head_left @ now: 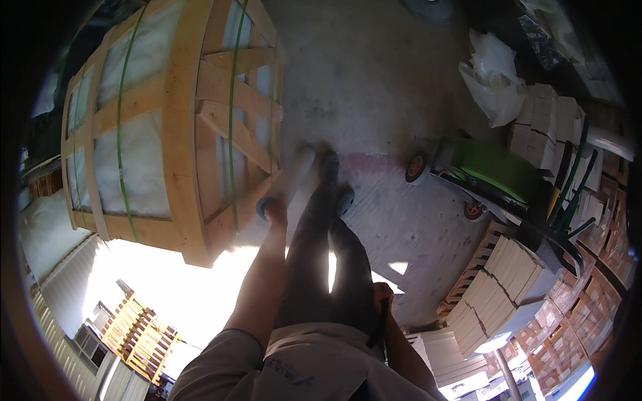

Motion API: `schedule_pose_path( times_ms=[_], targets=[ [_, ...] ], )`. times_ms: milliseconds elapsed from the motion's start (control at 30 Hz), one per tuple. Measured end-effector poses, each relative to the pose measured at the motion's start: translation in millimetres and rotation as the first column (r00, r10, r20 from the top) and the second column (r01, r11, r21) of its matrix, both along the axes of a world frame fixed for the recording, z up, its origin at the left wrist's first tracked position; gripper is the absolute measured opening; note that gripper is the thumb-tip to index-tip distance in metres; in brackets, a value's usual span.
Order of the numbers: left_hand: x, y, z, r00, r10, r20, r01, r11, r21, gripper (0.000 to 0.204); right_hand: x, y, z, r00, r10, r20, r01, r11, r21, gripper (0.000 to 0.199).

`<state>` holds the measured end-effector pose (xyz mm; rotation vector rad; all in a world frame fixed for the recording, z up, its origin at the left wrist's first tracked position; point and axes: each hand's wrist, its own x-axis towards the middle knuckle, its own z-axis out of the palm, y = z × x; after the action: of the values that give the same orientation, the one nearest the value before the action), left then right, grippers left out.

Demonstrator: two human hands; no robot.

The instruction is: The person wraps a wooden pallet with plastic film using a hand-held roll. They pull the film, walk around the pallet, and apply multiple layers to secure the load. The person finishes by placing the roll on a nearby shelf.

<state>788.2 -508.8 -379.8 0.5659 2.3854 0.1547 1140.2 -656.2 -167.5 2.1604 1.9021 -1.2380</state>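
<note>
My left hand (275, 212) is closed at the near end of a pale, cylinder-shaped roll (294, 172) with a blue rim. The roll is blurred and slants away from me, beside the lower corner of a large wooden crate (182, 127). White wrapped goods show between the crate's slats, and green straps (122, 120) run around it. By my right thigh, my right hand (382, 294) has its fingers curled in shadow. Something dark lies against that hand, but I cannot make out what it is.
On the right stands a green and black wheeled machine (491, 167) with red-hubbed wheels. White plastic sheeting (495, 77) lies beyond it. Stacked pale boxes (495, 287) rest on a wooden pallet at the lower right. Yellowish pallets (137, 334) are at the lower left, in bright sunlight.
</note>
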Motion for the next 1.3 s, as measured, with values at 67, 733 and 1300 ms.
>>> schedule_pose_path(
  times_ms=[67, 733, 1300],
  targets=[
    [-8, -12, -6, 0.991, 0.124, 0.05, -0.126, 0.992, 0.033, 0.063, -4, -25, -13, 0.966, -0.25, -0.066, 0.248, 0.968, -0.049, 0.026],
    [-124, -144, 27, 0.383, -0.897, -0.222, 0.915, 0.401, -0.04, 0.061, -210, -134, 13, 0.786, -0.507, 0.354, 0.615, 0.699, -0.364, 0.034],
    [-248, -163, 50, -0.217, -0.971, 0.095, 0.969, -0.227, -0.102, 0.037, -376, -239, 53, 0.634, -0.773, 0.029, 0.74, 0.595, -0.312, 0.026]
  ],
)
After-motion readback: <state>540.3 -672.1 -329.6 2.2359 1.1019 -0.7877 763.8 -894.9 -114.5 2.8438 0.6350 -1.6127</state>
